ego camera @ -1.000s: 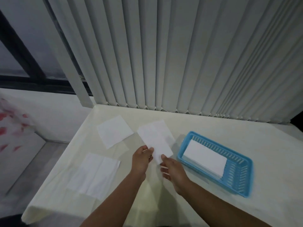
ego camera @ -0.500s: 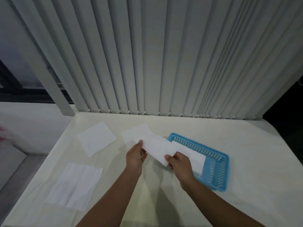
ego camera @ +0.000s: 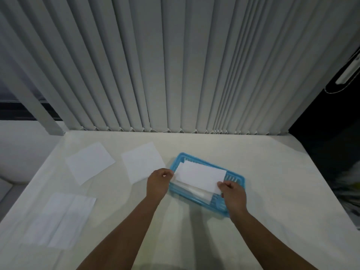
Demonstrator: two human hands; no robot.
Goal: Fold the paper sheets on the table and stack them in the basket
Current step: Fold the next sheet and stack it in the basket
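Observation:
A folded white sheet (ego camera: 200, 175) hangs just over the blue plastic basket (ego camera: 236, 179), which holds other folded paper (ego camera: 194, 191). My left hand (ego camera: 158, 182) pinches the sheet's left end and my right hand (ego camera: 232, 195) pinches its right near corner. Three unfolded sheets lie flat on the table: one (ego camera: 143, 164) just left of the basket, one (ego camera: 89, 162) further left, and a larger creased one (ego camera: 62, 219) at the near left.
The table (ego camera: 272, 182) is covered with a cream cloth. Vertical blinds (ego camera: 175, 65) hang along its far edge. The table's left edge drops to a lower floor, and a dark gap lies beyond its right edge.
Both hands folded the sheet in front of me, then carried it to the right, from the table surface to above the basket. The view has shifted right as well.

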